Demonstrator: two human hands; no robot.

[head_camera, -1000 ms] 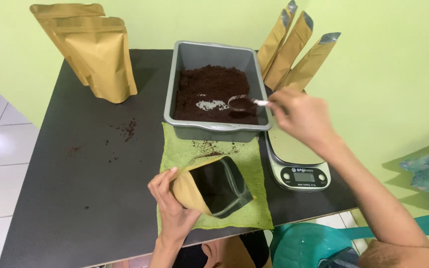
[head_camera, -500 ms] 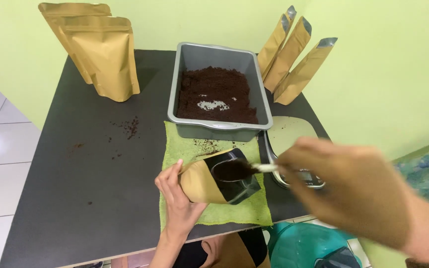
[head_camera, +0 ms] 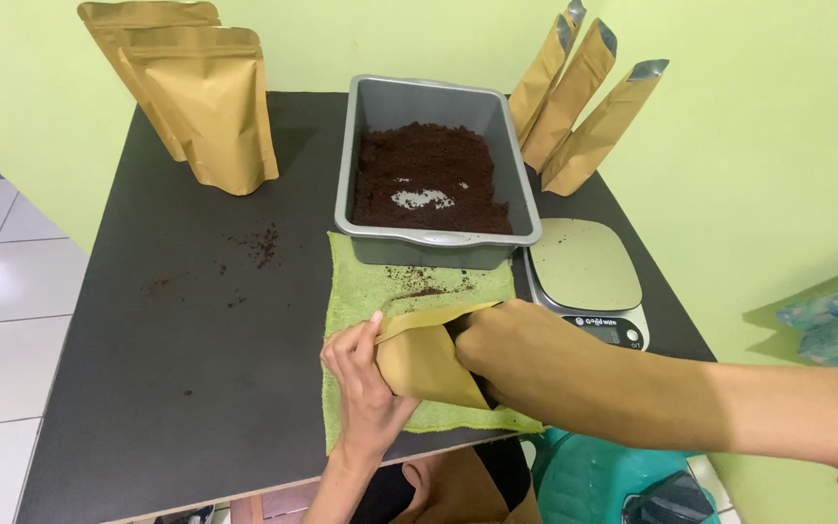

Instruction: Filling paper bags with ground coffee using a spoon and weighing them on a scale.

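Note:
My left hand [head_camera: 361, 383] grips the left side of a tan stand-up pouch [head_camera: 424, 364], which lies tilted on a green cloth [head_camera: 380, 286] near the table's front edge. My right hand [head_camera: 526, 364] is closed and pushed against the pouch's open mouth, covering it. The small metal spoon it carried is hidden by the hand and the pouch. Behind the cloth stands a grey rectangular tray [head_camera: 438, 241] holding dark brown ground powder [head_camera: 429, 165], with a bare patch in the middle.
A digital kitchen scale [head_camera: 584, 262] sits right of the cloth. Two full tan pouches [head_camera: 208, 107] stand at the back left, and flat ones [head_camera: 574, 97] lean on the wall at back right. Spilled powder [head_camera: 264, 243] dots the black table. A teal plastic stool [head_camera: 584, 475] is below.
My right hand carried a loaded spoon from the tray down to the pouch and now presses into its mouth. My left hand tipped the pouch more closed.

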